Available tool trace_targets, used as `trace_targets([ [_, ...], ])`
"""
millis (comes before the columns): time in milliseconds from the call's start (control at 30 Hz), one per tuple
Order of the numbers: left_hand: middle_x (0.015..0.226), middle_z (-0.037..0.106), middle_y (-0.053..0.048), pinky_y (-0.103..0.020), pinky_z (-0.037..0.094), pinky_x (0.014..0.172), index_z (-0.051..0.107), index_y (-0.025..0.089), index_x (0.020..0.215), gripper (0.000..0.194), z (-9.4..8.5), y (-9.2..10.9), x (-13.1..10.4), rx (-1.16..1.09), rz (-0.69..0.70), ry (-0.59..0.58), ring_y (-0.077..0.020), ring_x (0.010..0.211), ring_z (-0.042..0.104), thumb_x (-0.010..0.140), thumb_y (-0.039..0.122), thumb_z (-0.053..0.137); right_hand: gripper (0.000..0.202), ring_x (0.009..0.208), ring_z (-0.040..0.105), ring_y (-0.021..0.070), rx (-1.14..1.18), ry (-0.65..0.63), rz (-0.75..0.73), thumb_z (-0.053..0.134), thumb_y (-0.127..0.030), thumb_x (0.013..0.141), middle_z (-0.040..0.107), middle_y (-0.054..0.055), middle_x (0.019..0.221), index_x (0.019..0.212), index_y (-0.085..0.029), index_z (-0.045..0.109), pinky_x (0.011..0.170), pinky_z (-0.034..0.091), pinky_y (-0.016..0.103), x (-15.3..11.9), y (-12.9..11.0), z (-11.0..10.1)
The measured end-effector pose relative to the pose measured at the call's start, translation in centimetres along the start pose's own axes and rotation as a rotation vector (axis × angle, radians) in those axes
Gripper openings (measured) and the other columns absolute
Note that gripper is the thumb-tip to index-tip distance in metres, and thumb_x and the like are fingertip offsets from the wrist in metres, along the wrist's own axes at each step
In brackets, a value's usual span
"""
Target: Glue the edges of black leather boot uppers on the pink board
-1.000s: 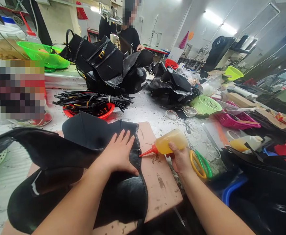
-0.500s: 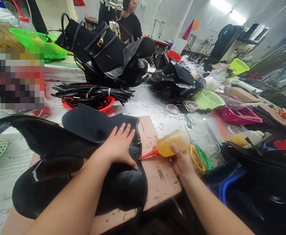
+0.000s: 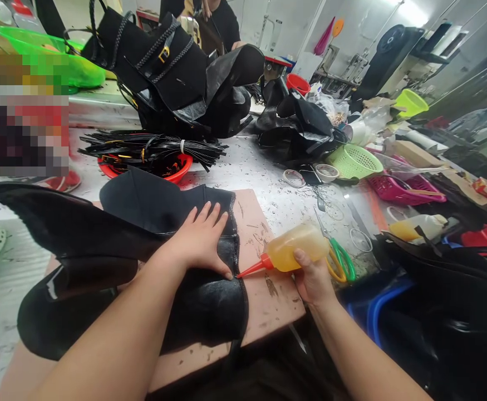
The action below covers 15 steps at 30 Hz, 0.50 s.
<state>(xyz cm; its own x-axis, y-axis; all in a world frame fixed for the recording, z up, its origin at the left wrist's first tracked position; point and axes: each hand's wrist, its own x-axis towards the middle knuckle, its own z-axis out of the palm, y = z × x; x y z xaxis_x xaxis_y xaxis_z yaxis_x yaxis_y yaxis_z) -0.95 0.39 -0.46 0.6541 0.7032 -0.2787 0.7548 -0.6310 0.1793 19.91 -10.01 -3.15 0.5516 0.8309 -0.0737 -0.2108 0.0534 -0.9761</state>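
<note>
Black leather boot uppers [image 3: 210, 309] lie spread on a pinkish board [image 3: 264, 328] in front of me. My left hand [image 3: 203, 239] rests flat on the leather, fingers spread, its thumb close to the right edge. In my right hand [image 3: 314, 275] is a squeeze bottle [image 3: 293, 248] of yellowish glue, lying nearly level. The bottle's red nozzle tip meets the edge of the leather, just beside my left thumb. Scissors [image 3: 343, 260] with yellow and green handles lie right behind the bottle.
Behind the board, a red basket [image 3: 180, 174] holds a bundle of black straps [image 3: 155, 149]. Stacked black boot pieces [image 3: 176, 83] stand farther back, near a person [image 3: 222, 28]. To the right are a light green basket [image 3: 355, 161], a magenta basket [image 3: 406, 189] and another glue bottle [image 3: 418, 227].
The nozzle tip has moved slightly along the leather's edge, toward me. My left hand stays spread on the leather. The whole view has shifted a little.
</note>
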Motion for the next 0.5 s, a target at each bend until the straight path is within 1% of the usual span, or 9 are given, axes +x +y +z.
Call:
trace_targets([
  [167,0.149,-0.002,-0.016,-0.048,-0.001,0.107,0.01,0.01,0.141,0.132,0.1,0.0,0.1,0.003,-0.007,0.001,-0.0337,0.135,-0.007,0.039,0.079,0.057,0.046,0.073,0.057,0.0182,-0.004,0.022,0.01,0.078,-0.042,0.046,0.063,0.003,0.079,0.081,-0.02,0.061,0.068,0.049,0.033,-0.6,-0.1,-0.6],
  [267,0.149,-0.003,-0.015,-0.047,-0.002,0.107,0.011,0.012,0.141,0.131,0.0,0.1,0.1,0.009,-0.016,-0.002,-0.0335,0.135,-0.007,0.039,0.078,0.058,0.05,0.075,0.057,0.0193,-0.023,0.023,0.02,0.077,-0.043,0.047,0.064,0.003,0.08,0.088,-0.021,0.06,0.069,0.048,0.034,-1.1,-0.1,-1.1],
  [367,0.149,-0.002,-0.015,-0.047,-0.002,0.107,0.01,0.013,0.141,0.133,-0.1,0.1,0.1,0.011,-0.022,-0.007,-0.0338,0.135,-0.007,0.036,0.077,0.06,0.056,0.075,0.058,0.0198,-0.028,0.02,0.034,0.076,-0.045,0.047,0.064,0.003,0.075,0.096,-0.021,0.06,0.069,0.048,0.034,-1.6,-0.1,-1.4],
  [500,0.149,-0.003,-0.016,-0.048,-0.001,0.107,0.009,0.01,0.141,0.134,-0.2,0.2,0.1,0.017,-0.022,-0.019,-0.0338,0.135,-0.007,0.037,0.077,0.06,0.063,0.072,0.058,0.0199,-0.001,0.019,0.066,0.078,-0.043,0.045,0.063,0.002,0.072,0.101,-0.022,0.059,0.067,0.049,0.034,-2.0,-0.1,-1.8],
])
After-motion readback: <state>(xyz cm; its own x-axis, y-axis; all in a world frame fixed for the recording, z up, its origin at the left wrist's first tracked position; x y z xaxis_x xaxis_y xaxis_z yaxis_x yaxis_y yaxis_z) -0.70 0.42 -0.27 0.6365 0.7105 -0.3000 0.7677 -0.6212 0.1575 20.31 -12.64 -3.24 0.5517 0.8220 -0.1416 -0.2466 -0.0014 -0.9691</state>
